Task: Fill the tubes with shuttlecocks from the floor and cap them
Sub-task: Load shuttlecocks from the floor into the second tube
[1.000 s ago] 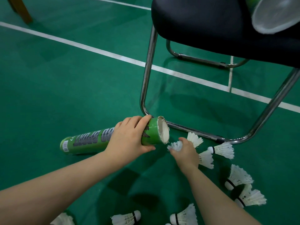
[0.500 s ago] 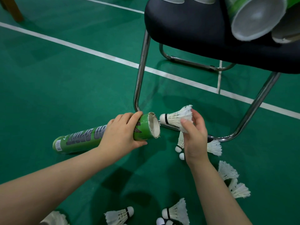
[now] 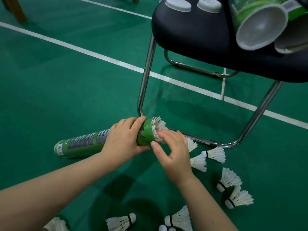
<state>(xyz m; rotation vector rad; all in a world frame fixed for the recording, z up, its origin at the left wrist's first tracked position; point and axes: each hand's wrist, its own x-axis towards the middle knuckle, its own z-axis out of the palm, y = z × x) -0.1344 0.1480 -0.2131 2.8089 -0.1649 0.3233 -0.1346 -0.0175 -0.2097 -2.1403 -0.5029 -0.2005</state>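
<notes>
Green court flooring [image 3: 66,90] crossed by white lines fills the frame, and low in the middle a green tube [image 3: 86,145] lies on its side, its barcoded end toward the left and its open mouth toward the right, close to the chrome chair leg [image 3: 146,77]. White feathers of a shuttlecock [image 3: 159,125] stick out of that mouth. The left hand [image 3: 123,139] is wrapped around the tube near the mouth, fingers curled over the top and thumb underneath. The right hand [image 3: 173,152] is at the mouth, fingers loosely spread, fingertips pressing on the feathers, thumb beside the rim. Just right of this hand loose shuttlecocks [image 3: 215,154] lie on the floor, with more toward the lower right and along the bottom edge. In the upper right of the frame a dark chair seat [image 3: 191,34] carries two white caps [image 3: 178,4] near its back edge, and two open tubes [image 3: 260,29] lie on it with their mouths facing the camera
</notes>
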